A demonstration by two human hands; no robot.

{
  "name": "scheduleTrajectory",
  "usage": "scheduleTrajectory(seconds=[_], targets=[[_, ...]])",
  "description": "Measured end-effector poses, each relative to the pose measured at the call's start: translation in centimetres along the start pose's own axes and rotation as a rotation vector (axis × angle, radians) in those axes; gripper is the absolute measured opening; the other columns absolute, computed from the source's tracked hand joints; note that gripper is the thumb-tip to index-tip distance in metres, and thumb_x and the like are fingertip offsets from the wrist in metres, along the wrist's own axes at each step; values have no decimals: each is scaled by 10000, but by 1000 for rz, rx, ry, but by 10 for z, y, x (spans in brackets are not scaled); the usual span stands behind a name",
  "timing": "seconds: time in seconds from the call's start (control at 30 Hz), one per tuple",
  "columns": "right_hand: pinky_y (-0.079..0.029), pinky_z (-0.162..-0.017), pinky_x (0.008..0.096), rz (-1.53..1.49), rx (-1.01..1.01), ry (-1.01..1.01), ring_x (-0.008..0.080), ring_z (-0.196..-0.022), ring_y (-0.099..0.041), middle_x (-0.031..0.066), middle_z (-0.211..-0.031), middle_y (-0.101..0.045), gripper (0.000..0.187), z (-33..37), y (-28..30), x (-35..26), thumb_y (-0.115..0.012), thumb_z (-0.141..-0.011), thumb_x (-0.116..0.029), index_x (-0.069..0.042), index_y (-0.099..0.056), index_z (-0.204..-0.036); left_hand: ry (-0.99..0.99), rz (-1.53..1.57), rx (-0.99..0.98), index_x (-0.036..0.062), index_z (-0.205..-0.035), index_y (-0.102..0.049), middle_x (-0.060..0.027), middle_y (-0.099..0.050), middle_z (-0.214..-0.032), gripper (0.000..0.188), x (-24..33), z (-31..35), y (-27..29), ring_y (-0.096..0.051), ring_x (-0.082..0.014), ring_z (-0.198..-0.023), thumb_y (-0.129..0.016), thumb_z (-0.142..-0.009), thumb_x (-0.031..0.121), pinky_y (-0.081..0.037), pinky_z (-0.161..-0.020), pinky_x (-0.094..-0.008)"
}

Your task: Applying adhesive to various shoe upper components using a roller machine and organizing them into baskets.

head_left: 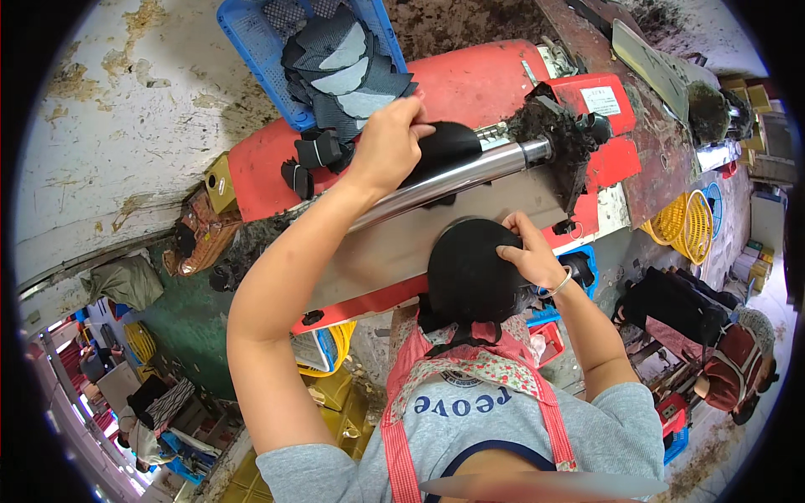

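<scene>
A red machine lies before me, with a shiny metal roller across a flat pale plate. Beyond the roller, my left hand pinches the edge of a black curved sheet piece, whose lower part is hidden by the roller. On the near side, my right hand grips the right edge of a rounded black piece, thumb on top. That piece lies over the machine's front edge, close to my apron; whether it is one layer or several, I cannot tell.
A blue basket with dark and grey cut pieces stands behind my left hand. Small black blocks sit on the machine's left. Dark lint coats the roller's right end. Yellow baskets and another person are at right.
</scene>
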State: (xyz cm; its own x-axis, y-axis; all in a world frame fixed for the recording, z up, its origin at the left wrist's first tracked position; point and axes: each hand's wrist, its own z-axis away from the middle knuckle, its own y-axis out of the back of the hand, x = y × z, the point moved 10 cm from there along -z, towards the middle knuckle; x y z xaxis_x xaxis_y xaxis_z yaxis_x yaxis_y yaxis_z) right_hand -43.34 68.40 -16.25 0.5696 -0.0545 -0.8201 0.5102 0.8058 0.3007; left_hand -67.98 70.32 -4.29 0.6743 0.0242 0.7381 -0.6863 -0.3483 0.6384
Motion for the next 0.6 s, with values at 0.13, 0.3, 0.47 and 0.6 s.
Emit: scheduleTrajectory(seconds=[0.13,0.3,0.47,0.6], targets=[[-445,-690,304,-11,37,91,177,-738,-553,112,-825,-601,263,-1,2,-21,-666,-780,-115,-2,-508,-957,-145,-86,257,-16,-848,-559,-139,-612,-785,133,22,-21,61,-597,-245,-707,-620,-744,-72,-471,-668,-308],[-453,-686,336,-41,44,38,243,-731,-582,165,-807,-610,264,-11,-1,-15,-657,-814,-191,30,-537,-896,-336,-232,527,15,-884,-611,-99,-649,-922,159,5,-28,138,-628,-216,-836,-666,-740,-21,-491,-756,-306],[-424,-566,358,242,183,27,209,-579,-527,205,-593,-502,461,-27,10,-26,-621,-851,-360,84,-531,-763,-188,-703,13,58,-1144,-539,-132,-575,-1130,534,-40,-11,44,-464,-355,-1127,-734,-712,305,-379,-934,-447],[-440,-649,410,279,188,-78,373,-693,-576,233,-732,-593,446,-33,13,-25,-623,-826,-390,49,-550,-799,357,-331,-460,25,-884,-687,-210,-603,-1034,511,-81,38,-53,-500,-363,-1050,-560,-811,515,-376,-924,-449]])
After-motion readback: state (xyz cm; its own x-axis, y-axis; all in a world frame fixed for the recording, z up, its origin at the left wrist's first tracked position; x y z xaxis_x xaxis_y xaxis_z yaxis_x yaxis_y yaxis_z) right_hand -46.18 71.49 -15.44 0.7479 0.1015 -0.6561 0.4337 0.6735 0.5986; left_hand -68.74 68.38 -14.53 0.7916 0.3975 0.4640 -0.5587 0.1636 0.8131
